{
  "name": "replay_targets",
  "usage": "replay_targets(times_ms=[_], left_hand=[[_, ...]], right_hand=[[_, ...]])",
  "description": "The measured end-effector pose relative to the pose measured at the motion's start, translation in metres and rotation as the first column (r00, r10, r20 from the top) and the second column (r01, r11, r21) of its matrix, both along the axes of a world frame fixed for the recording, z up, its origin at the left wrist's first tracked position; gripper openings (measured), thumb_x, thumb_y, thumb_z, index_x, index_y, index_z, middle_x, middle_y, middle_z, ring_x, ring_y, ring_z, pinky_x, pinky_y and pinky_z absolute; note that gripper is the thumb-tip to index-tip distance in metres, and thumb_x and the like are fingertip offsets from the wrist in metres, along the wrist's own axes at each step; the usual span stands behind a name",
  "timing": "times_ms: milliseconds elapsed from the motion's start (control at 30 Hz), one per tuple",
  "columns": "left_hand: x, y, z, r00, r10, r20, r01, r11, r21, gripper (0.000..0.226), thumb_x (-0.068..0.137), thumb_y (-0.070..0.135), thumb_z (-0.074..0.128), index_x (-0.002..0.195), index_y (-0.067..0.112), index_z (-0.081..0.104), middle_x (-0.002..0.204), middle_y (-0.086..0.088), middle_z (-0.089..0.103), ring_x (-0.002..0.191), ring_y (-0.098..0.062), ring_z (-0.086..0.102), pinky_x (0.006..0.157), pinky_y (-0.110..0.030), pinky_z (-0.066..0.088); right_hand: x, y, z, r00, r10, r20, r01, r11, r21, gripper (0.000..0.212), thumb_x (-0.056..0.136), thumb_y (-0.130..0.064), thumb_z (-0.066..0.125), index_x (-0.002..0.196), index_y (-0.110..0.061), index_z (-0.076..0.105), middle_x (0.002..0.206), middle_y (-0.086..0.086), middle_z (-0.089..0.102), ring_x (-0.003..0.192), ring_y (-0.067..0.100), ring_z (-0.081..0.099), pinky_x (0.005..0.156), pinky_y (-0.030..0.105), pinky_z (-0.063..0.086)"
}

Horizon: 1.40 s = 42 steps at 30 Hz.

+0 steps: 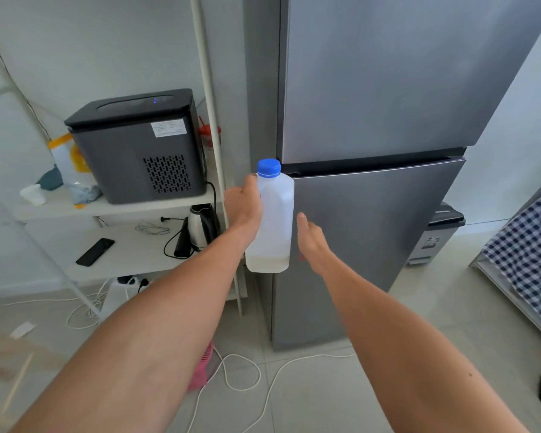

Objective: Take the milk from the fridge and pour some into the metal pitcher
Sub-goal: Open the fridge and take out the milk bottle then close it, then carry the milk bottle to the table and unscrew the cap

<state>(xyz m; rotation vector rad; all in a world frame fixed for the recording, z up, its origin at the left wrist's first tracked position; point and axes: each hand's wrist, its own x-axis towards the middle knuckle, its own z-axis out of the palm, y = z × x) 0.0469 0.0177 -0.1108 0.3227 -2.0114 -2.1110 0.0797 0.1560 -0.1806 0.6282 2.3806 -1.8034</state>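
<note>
My left hand grips a translucent plastic milk bottle with a blue cap, held upright in front of the fridge. Only a little milk sits at the bottle's bottom. My right hand is stretched out flat against the lower door of the grey two-door fridge, holding nothing. Both fridge doors look shut. No metal pitcher is in view.
A white shelf unit stands left of the fridge with a dark ice maker, a metal kettle and a phone. White cables trail over the tiled floor. A checked cloth hangs on a rack at the right.
</note>
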Motion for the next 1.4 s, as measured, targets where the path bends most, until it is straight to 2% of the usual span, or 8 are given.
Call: replay_targets(times_ms=[100, 167, 300, 600, 767, 1067, 1233, 1400], left_hand=[[0.007, 0.009, 0.003, 1.0, -0.016, -0.011, 0.016, 1.0, 0.012, 0.045, 0.076, 0.039, 0.055, 0.048, 0.025, 0.022, 0.053, 0.0, 0.027, 0.051, -0.02, 0.022, 0.051, -0.033, 0.019], [0.011, 0.016, 0.005, 1.0, -0.018, -0.006, 0.019, 1.0, 0.017, 0.049, 0.075, 0.042, 0.056, 0.043, 0.023, 0.023, 0.052, 0.001, 0.028, 0.05, -0.02, 0.023, 0.051, -0.032, 0.02], [0.02, 0.03, 0.006, 0.999, -0.037, 0.003, 0.037, 0.999, -0.003, 0.05, 0.075, 0.04, 0.056, 0.038, 0.022, 0.028, 0.049, 0.002, 0.032, 0.049, -0.02, 0.026, 0.051, -0.03, 0.022], [0.025, 0.093, 0.0, 0.976, -0.217, 0.007, 0.217, 0.975, -0.054, 0.061, 0.088, 0.033, 0.055, 0.034, 0.021, 0.03, 0.044, 0.006, 0.031, 0.047, -0.018, 0.026, 0.049, -0.028, 0.022], [0.027, 0.14, 0.0, 0.913, -0.408, 0.001, 0.408, 0.912, -0.032, 0.044, 0.088, 0.032, 0.053, 0.052, 0.019, 0.032, 0.054, -0.002, 0.034, 0.052, -0.02, 0.028, 0.05, -0.028, 0.024], [0.058, 0.227, 0.013, 0.652, -0.758, -0.039, 0.756, 0.653, -0.051, 0.056, 0.095, 0.029, 0.056, 0.047, 0.02, 0.031, 0.048, 0.0, 0.033, 0.051, -0.02, 0.03, 0.055, -0.035, 0.027], [0.112, 0.265, 0.012, 0.401, -0.915, -0.031, 0.914, 0.402, -0.057, 0.058, 0.096, 0.029, 0.055, 0.041, 0.023, 0.039, 0.042, 0.004, 0.04, 0.046, -0.019, 0.037, 0.056, -0.036, 0.032], [0.19, 0.295, 0.011, 0.178, -0.982, -0.062, 0.984, 0.179, -0.009, 0.052, 0.091, 0.031, 0.055, 0.043, 0.022, 0.039, 0.046, -0.001, 0.041, 0.049, -0.019, 0.037, 0.053, -0.035, 0.029]], right_hand=[[0.01, -0.002, -0.008, 0.981, 0.067, 0.181, 0.034, 0.864, -0.502, 0.069, 0.094, -0.076, 0.026, 0.113, -0.021, 0.063, 0.104, 0.005, 0.077, 0.097, 0.032, 0.073, 0.084, 0.053, 0.059], [0.01, -0.001, -0.013, 0.98, 0.109, 0.164, 0.01, 0.805, -0.594, 0.073, 0.092, -0.079, 0.026, 0.117, -0.027, 0.07, 0.102, 0.006, 0.079, 0.092, 0.03, 0.076, 0.081, 0.053, 0.061], [0.016, 0.011, -0.022, 0.984, 0.055, 0.167, 0.06, 0.787, -0.615, 0.069, 0.09, -0.081, 0.031, 0.117, -0.032, 0.071, 0.104, 0.0, 0.079, 0.091, 0.025, 0.077, 0.071, 0.044, 0.063], [0.041, 0.068, -0.033, 0.966, -0.193, 0.169, 0.257, 0.756, -0.603, 0.06, 0.086, -0.078, 0.043, 0.11, -0.032, 0.073, 0.097, -0.001, 0.08, 0.083, 0.024, 0.078, 0.066, 0.046, 0.063], [0.06, 0.106, -0.034, 0.895, -0.413, 0.17, 0.432, 0.702, -0.566, 0.06, 0.086, -0.078, 0.045, 0.11, -0.029, 0.072, 0.098, 0.0, 0.08, 0.085, 0.025, 0.077, 0.065, 0.042, 0.062], [0.124, 0.154, -0.027, 0.646, -0.753, 0.123, 0.688, 0.506, -0.52, 0.064, 0.087, -0.08, 0.04, 0.11, -0.027, 0.069, 0.108, 0.003, 0.074, 0.097, 0.028, 0.071, 0.075, 0.044, 0.061], [0.197, 0.167, -0.026, 0.416, -0.902, 0.119, 0.811, 0.308, -0.498, 0.066, 0.089, -0.08, 0.038, 0.112, -0.026, 0.069, 0.108, 0.004, 0.075, 0.104, 0.032, 0.069, 0.094, 0.053, 0.055], [0.285, 0.165, -0.02, 0.207, -0.97, 0.125, 0.857, 0.118, -0.502, 0.071, 0.089, -0.081, 0.04, 0.12, -0.024, 0.066, 0.115, 0.006, 0.074, 0.101, 0.03, 0.07, 0.088, 0.051, 0.058]])
